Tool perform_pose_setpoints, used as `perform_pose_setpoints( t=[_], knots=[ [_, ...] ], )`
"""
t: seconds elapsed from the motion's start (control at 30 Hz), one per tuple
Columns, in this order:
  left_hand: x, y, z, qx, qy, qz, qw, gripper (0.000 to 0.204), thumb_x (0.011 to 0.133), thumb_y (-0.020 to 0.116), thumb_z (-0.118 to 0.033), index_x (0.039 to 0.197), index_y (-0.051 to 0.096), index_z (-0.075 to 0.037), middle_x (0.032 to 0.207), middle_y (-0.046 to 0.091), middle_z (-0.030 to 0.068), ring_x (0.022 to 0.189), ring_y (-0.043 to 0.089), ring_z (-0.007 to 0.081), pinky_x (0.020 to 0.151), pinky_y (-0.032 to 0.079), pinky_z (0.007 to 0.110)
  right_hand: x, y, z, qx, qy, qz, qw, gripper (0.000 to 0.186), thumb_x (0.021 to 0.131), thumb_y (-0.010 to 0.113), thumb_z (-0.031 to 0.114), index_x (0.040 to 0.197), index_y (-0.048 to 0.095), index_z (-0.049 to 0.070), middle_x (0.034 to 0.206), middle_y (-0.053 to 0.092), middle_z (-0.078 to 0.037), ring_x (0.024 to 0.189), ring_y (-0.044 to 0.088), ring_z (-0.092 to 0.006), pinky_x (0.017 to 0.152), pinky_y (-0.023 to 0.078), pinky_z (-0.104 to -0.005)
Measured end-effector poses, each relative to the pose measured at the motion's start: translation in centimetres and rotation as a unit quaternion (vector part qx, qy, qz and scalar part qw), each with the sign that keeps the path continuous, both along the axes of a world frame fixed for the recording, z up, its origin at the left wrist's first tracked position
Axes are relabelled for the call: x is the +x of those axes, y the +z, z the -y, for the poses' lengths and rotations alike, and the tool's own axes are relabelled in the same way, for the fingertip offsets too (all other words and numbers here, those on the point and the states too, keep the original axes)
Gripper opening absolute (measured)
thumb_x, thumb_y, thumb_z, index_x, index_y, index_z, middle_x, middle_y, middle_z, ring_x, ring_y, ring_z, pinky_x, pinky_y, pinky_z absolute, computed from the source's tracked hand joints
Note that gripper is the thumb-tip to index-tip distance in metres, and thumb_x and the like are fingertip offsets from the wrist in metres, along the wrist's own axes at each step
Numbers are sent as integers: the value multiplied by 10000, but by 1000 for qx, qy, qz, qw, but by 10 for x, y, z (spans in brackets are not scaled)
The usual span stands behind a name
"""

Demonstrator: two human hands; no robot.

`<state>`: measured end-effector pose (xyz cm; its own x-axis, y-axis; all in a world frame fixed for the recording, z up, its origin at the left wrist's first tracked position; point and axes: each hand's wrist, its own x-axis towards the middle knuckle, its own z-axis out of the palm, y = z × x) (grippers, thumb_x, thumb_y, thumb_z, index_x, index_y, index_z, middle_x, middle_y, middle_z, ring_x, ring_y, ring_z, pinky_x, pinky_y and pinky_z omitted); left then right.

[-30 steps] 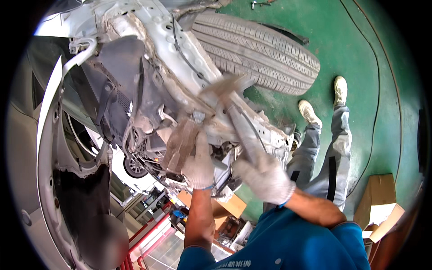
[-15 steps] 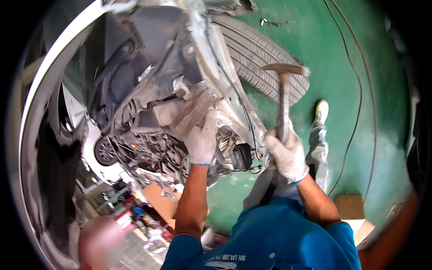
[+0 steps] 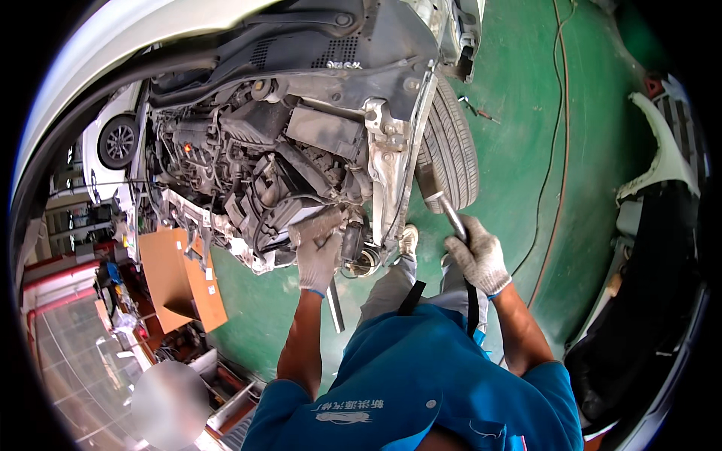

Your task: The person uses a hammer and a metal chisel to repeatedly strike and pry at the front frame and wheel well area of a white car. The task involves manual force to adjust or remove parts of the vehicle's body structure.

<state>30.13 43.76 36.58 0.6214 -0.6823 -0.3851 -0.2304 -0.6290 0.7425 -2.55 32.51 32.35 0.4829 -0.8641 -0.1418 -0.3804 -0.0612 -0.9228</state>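
1 hammer [image 3: 438, 197] sits in the gloved right hand [image 3: 477, 258], fingers wrapped tight around its metal handle, the head blurred and close against the bent metal edge of the car's stripped front [image 3: 391, 161] just beside the front tyre [image 3: 456, 154]. The gloved left hand [image 3: 318, 252] — 1 of 2 in grey work gloves — presses flat, fingers curled, on a grey part low in the exposed engine bay [image 3: 256, 177], near a round metal fitting; whether it grips anything cannot be told. 1 tyre shows on this car, and 1 wheel on a white car [image 3: 119, 140] beyond the engine bay at left. A brown cardboard sheet [image 3: 177, 282] lies on the green floor [image 3: 594, 150] below the engine, with red shelving [image 3: 83, 301] further left; 2 thin cables [image 3: 558, 135] trail over the floor at right, where a detached white body panel [image 3: 665, 161] and dark bumper parts lie. The person's own legs stand between the arms. Half a second ago the hammer was raised upright, clear of the tyre — now it is down at the metal edge, while the left hand has stayed on the engine-bay parts.
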Motion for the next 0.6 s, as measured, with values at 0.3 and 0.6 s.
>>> perform_pose_setpoints(
  t=[0.3, 0.6],
  knots=[
    [-22, -3, -60, -59, 127, -110, 984, 194, 943, 749, -180, 882, 710, 0, 617, 572, -9, 489, 523, 93, 440, 399, 283, 34, 46, 54, 172, 44, 25, 984, 336, 1073, 620, 251, 1313, 624, 15, 813, 615, -33, 660, 579, -80, 599, 510, -288],
    [-9, -1, 41, -391, 158, -480, 769, 124, 993, 732, -203, 949, 659, -113, 756, 597, 3, 634, 560, 138, 595, 477, 316, 24, 92, 99, -8, 41, -100, 994, 349, 1102, 556, 307, 1288, 639, 23, 741, 595, -15, 561, 524, -81, 535, 457, -275]
  ],
)
